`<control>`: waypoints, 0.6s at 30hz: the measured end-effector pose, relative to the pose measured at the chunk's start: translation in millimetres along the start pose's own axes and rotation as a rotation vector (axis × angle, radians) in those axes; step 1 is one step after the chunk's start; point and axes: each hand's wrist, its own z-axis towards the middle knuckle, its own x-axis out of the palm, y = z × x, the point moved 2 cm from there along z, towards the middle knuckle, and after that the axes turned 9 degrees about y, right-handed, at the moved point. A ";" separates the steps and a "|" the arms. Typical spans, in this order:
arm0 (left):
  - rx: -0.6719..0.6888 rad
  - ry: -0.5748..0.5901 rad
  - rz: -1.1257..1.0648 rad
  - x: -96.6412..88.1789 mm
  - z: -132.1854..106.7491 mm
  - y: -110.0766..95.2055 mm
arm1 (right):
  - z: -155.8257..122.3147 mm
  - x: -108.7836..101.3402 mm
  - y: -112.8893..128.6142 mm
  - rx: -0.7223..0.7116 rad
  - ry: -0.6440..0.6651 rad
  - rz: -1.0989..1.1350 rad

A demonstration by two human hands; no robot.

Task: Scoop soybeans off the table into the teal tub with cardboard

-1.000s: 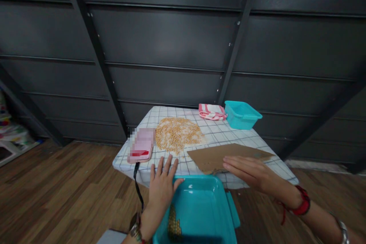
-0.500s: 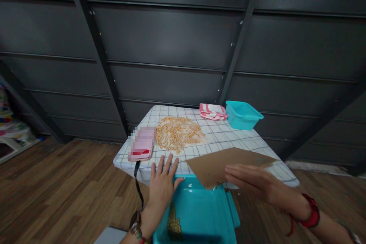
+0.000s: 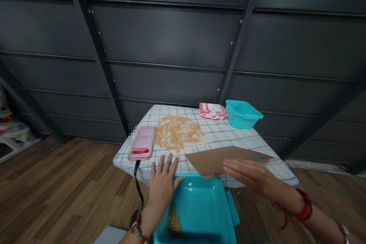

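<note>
My left hand (image 3: 162, 183) grips the far left rim of a teal tub (image 3: 200, 213) held below the table's near edge; a few yellow beans (image 3: 174, 223) lie inside it. My right hand (image 3: 248, 173) holds a brown cardboard sheet (image 3: 225, 157) by its near edge, fingers stretched along it, its corner over the tub. A pile of yellow beans (image 3: 177, 132) is spread on the checked tablecloth (image 3: 228, 135).
A pink device (image 3: 142, 143) with a black strap lies at the table's left edge. A pink striped cloth (image 3: 211, 110) and a smaller teal tub (image 3: 242, 113) sit at the far side. Dark metal panels stand behind; wooden floor surrounds the table.
The cardboard dipped toward the tub half a second ago, then rose slightly and shifted back onto the table. My left hand and the tub stayed in place.
</note>
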 end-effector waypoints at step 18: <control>-0.004 -0.003 -0.030 2.0 -0.8 1.4 | -19.2 -35.8 6.1 0.057 0.032 -0.134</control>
